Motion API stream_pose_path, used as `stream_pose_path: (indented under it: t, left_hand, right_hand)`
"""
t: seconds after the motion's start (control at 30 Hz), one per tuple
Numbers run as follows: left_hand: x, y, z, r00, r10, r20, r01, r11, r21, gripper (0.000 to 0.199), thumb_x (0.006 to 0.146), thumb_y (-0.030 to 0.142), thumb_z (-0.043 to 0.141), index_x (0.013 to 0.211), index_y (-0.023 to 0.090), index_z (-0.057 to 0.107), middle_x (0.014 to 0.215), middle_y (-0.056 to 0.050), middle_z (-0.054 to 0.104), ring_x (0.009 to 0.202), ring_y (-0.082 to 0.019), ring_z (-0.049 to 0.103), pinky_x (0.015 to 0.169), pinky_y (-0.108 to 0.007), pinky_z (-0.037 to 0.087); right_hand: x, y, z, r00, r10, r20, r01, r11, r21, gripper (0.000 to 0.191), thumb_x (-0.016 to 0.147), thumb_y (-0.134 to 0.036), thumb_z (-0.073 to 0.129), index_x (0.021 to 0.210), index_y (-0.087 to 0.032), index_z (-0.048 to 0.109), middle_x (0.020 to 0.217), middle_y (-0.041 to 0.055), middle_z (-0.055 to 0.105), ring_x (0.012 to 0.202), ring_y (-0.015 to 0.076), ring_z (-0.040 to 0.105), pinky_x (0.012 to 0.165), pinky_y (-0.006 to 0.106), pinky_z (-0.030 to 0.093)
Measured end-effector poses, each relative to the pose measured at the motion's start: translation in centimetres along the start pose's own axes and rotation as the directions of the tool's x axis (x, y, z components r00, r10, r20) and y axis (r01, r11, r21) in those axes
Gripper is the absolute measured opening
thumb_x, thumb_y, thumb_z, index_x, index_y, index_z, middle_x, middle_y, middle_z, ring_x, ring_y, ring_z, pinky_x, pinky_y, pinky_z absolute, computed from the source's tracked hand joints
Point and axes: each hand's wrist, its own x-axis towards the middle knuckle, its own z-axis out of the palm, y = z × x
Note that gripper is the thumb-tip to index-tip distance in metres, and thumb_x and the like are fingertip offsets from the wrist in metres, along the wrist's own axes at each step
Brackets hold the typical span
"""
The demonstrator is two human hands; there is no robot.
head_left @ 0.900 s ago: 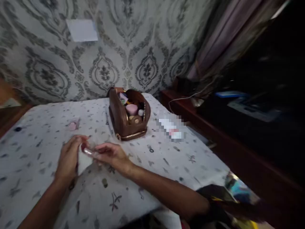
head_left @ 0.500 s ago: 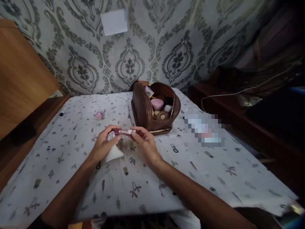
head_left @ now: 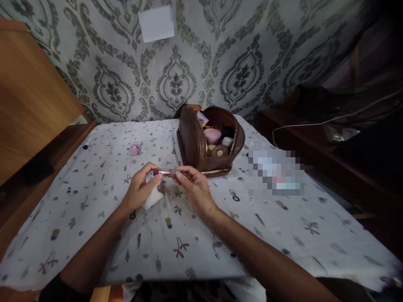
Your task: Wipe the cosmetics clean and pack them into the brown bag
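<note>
Between my hands, above the patterned cloth, is a small clear tube with dark red parts [head_left: 166,172]. My left hand [head_left: 140,186] pinches its left end and also has a crumpled white tissue [head_left: 153,198] under the fingers. At the tube's right end, my right hand [head_left: 195,186] closes thumb and fingers on it. A brown cosmetic bag [head_left: 192,142] stands unzipped just beyond my right hand, with a pink round item [head_left: 213,136] and a white-capped one [head_left: 227,142] inside. A small pink item [head_left: 134,149] lies beyond my left hand.
The white printed cloth [head_left: 176,260] covers the table. A blurred-out flat object [head_left: 277,172] lies at the right. Wooden furniture [head_left: 34,88] rises at the left, and a pale cable [head_left: 315,124] crosses a dark red surface at the right. Patterned wallpaper stands behind.
The view has shifted slightly, moving everything a little to the right. The tube appears turned, its white label giving way to clear and red parts. Both hands keep their hold.
</note>
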Motion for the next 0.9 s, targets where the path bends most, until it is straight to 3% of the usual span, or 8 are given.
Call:
stream_pose_path:
  t: [0.27,0.37,0.47,0.6,0.73,0.9]
  left_hand:
    - [0.0,0.0,0.0,0.997,-0.076,0.011,0.077,0.996,-0.047,0.034,0.091,0.057,0.056,0.089,0.023,0.055,0.063,0.005,0.058,0.048,-0.012,0.044,0.045,-0.024,0.033]
    - [0.1,0.0,0.3,0.993,0.035,-0.110,-0.033,0.999,0.021,0.028,0.094,0.049,0.053,0.091,0.022,0.057,0.074,0.002,0.060,0.064,-0.014,0.054,0.060,-0.026,0.044]
    - [0.0,0.0,0.9,0.955,0.178,-0.237,-0.151,0.980,0.130,0.021,0.096,0.042,0.050,0.100,0.022,0.056,0.092,-0.001,0.063,0.087,-0.017,0.060,0.081,-0.030,0.048]
    - [-0.6,0.1,1.8,0.941,0.230,-0.249,-0.215,0.973,0.086,0.026,0.099,0.042,0.044,0.116,0.023,0.049,0.097,-0.003,0.063,0.086,-0.017,0.061,0.081,-0.031,0.050]
    - [-1.1,0.8,1.9,0.970,0.189,-0.154,-0.185,0.982,0.040,0.026,0.100,0.041,0.045,0.119,0.024,0.050,0.107,-0.005,0.063,0.097,-0.018,0.061,0.089,-0.033,0.049]
    - [-0.6,1.4,1.1,0.985,0.085,-0.147,-0.088,0.996,-0.015,0.028,0.093,0.041,0.057,0.115,0.024,0.056,0.111,-0.006,0.064,0.107,-0.021,0.061,0.092,-0.033,0.049]
  right_hand:
    - [0.0,-0.2,0.1,0.998,0.050,0.038,-0.048,0.997,-0.055,0.039,0.062,-0.044,0.089,0.082,-0.019,0.068,0.071,-0.0030,0.065,0.060,0.0101,0.058,0.060,0.023,0.044]
    - [-0.2,-0.3,0.1,0.986,0.126,0.112,-0.113,0.987,-0.115,0.042,0.063,-0.048,0.089,0.082,-0.018,0.065,0.070,-0.0024,0.065,0.059,0.0099,0.057,0.056,0.023,0.041]
    - [-0.8,-0.2,0.5,0.943,0.230,0.240,-0.189,0.965,-0.181,0.043,0.066,-0.051,0.086,0.082,-0.017,0.064,0.072,-0.0013,0.066,0.061,0.0093,0.059,0.057,0.021,0.041]
    - [-1.3,0.2,0.8,0.889,0.271,0.370,-0.213,0.958,-0.192,0.044,0.068,-0.052,0.085,0.086,-0.018,0.063,0.073,-0.0021,0.066,0.063,0.0096,0.060,0.058,0.021,0.043]
    - [-1.0,0.5,0.5,0.924,0.219,0.314,-0.176,0.971,-0.159,0.044,0.067,-0.050,0.086,0.091,-0.019,0.065,0.071,-0.0036,0.064,0.061,0.0090,0.057,0.056,0.021,0.042]
    - [-0.9,0.2,0.3,0.948,0.181,0.263,-0.135,0.974,-0.184,0.039,0.069,-0.049,0.085,0.089,-0.019,0.070,0.064,-0.0048,0.058,0.056,0.0076,0.050,0.054,0.021,0.039]
